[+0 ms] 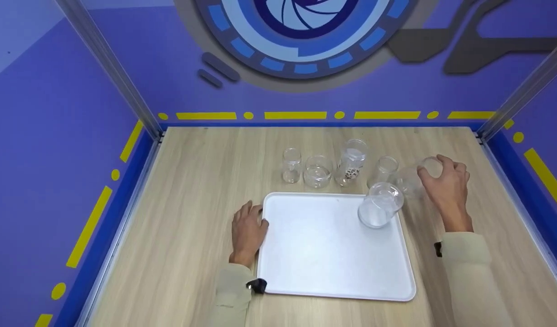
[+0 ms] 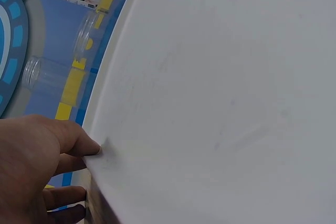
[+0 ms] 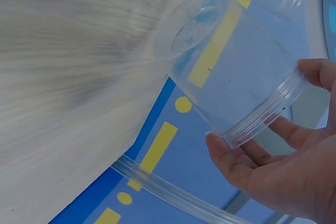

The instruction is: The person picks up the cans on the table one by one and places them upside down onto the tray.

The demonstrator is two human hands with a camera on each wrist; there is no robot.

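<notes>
My left hand (image 1: pixel 249 230) holds the left edge of a white rectangular tray (image 1: pixel 323 250), near its far corner. In the left wrist view the thumb lies on the tray's rim (image 2: pixel 102 182), with the other fingers at its outer side. At the right, my right hand (image 1: pixel 448 185) grips a clear wide jar (image 3: pixel 236 72) round its threaded mouth. That jar stands upright beyond the tray's far right corner, its base at the wood surface in the right wrist view. Another clear wide jar (image 1: pixel 380 208) sits on the tray's far right corner.
Behind the tray, a row of clear containers holds a slim jar (image 1: pixel 291 165), a low round jar (image 1: pixel 318 171), a taller jar with a patterned label (image 1: pixel 352 159) and another narrow jar (image 1: pixel 386 168). Blue-purple panels (image 1: pixel 278 102) enclose the wooden table (image 1: pixel 192 181).
</notes>
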